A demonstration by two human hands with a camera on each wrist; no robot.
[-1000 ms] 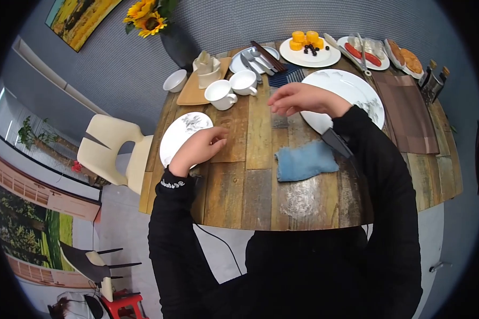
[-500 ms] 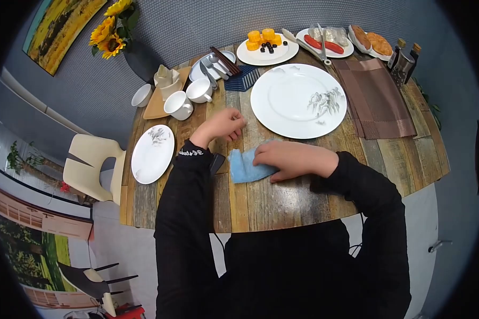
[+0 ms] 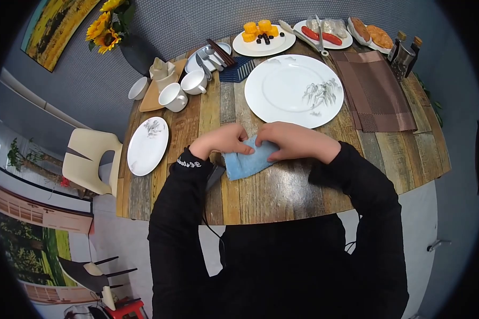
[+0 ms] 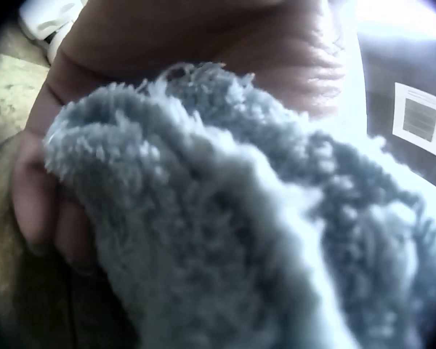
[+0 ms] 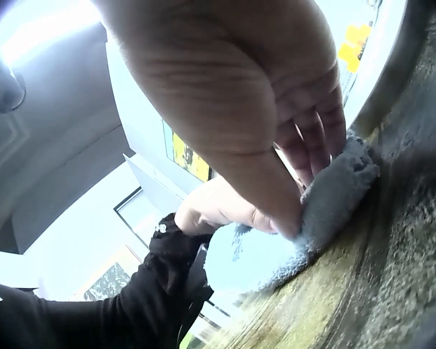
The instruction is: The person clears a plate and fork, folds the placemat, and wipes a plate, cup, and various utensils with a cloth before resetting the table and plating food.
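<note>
A folded light-blue fuzzy cloth is on the wooden table in front of the person, nearer the table's front edge than the large plate. My left hand grips its left part; in the left wrist view the towelling fills the palm, with fingers curled behind it. From the other side my right hand pinches the cloth between thumb and fingers, as the right wrist view shows at the cloth's raised edge. Both thumbs come close together over it. Just beyond the hands sits a large white plate with a grey leaf pattern.
An oval plate lies at the left, with two white cups behind it. Farther back are a cutlery tray, a fruit plate and a sausage plate. Brown placemats and dark bottles occupy the right.
The left hand has come down from above the table and taken hold of the cloth. The right hand first reached down onto the cloth, which slid left with it.
</note>
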